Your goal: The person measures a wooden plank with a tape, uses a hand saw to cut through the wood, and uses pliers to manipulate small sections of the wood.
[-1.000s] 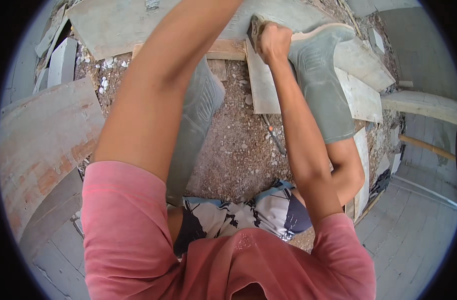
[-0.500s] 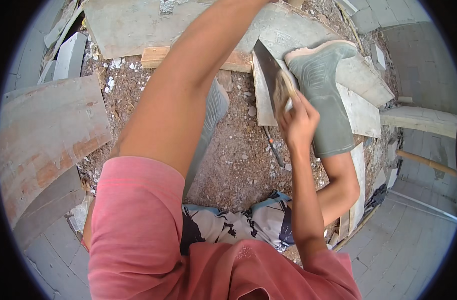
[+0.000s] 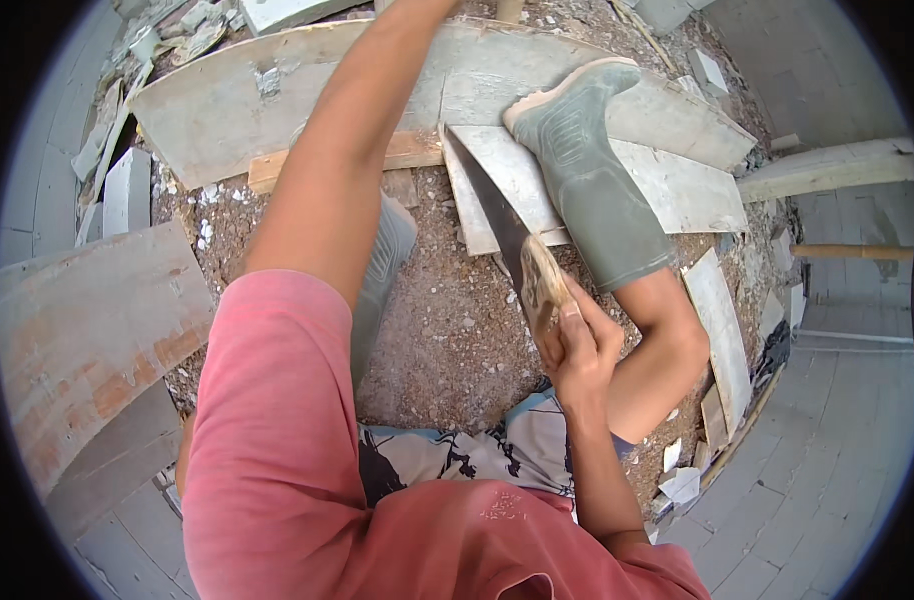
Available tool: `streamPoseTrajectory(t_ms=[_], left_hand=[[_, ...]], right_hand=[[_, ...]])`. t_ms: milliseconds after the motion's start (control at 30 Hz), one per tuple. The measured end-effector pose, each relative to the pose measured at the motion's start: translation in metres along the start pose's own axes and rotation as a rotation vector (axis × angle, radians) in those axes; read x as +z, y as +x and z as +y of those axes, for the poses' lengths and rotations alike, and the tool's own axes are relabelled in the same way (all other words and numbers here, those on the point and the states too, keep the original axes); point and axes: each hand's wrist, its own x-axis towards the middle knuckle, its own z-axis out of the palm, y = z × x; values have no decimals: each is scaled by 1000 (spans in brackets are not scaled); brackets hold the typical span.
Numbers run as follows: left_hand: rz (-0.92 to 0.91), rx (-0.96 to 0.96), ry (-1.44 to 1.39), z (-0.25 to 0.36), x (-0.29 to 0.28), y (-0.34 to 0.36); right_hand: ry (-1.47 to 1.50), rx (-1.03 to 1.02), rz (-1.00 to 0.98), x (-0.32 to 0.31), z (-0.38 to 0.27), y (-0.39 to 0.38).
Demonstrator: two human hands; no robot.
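My right hand (image 3: pixel 587 350) is closed round the wooden handle (image 3: pixel 543 285) of a handsaw. The dark saw blade (image 3: pixel 489 200) slants far and left, its tip at the left edge of a pale board (image 3: pixel 469 185). This board angles out from beneath a long, thin grey board (image 3: pixel 357 85). My left arm (image 3: pixel 337 170) reaches across the long board to the top edge of the view, where the left hand is cut off. My right rubber boot (image 3: pixel 587 160) presses on the boards beside the saw.
A timber strip (image 3: pixel 412 150) lies under the long board. My left boot (image 3: pixel 382 260) stands on gravelly ground (image 3: pixel 447 330). A stained panel (image 3: pixel 97 320) lies at left, a white block (image 3: pixel 127 190) beyond it. A beam (image 3: pixel 837 170) and a wooden pole (image 3: pixel 852 252) are at right.
My right hand has drawn the saw nearer to my body. The whole view has shifted, with the boards now lower and further left. A slim tool on the ground is now hidden.
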Motion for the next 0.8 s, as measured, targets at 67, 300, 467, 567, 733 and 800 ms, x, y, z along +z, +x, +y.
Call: streamPoseTrajectory(t_ms=[67, 300, 467, 567, 733, 800], left_hand=[[-144, -58, -23, 2, -6, 5], [-62, -293, -118, -90, -52, -67], [-80, -290, -306, -127, -13, -124], [-160, -225, -237, -85, -24, -158], [-68, -82, -17, -84, -21, -173], [-53, -114, -68, -102, -21, -171]], right_hand=[[39, 38, 26, -26, -20, -24], [-423, -663, 224, -154, -157, -100], [-914, -662, 495, -253, -225, -57], [-1185, -1013, 596, -340, -186, 4], [-1570, -419, 690, -392, -97, 9], [-1632, -378, 615, -390, -37, 7]])
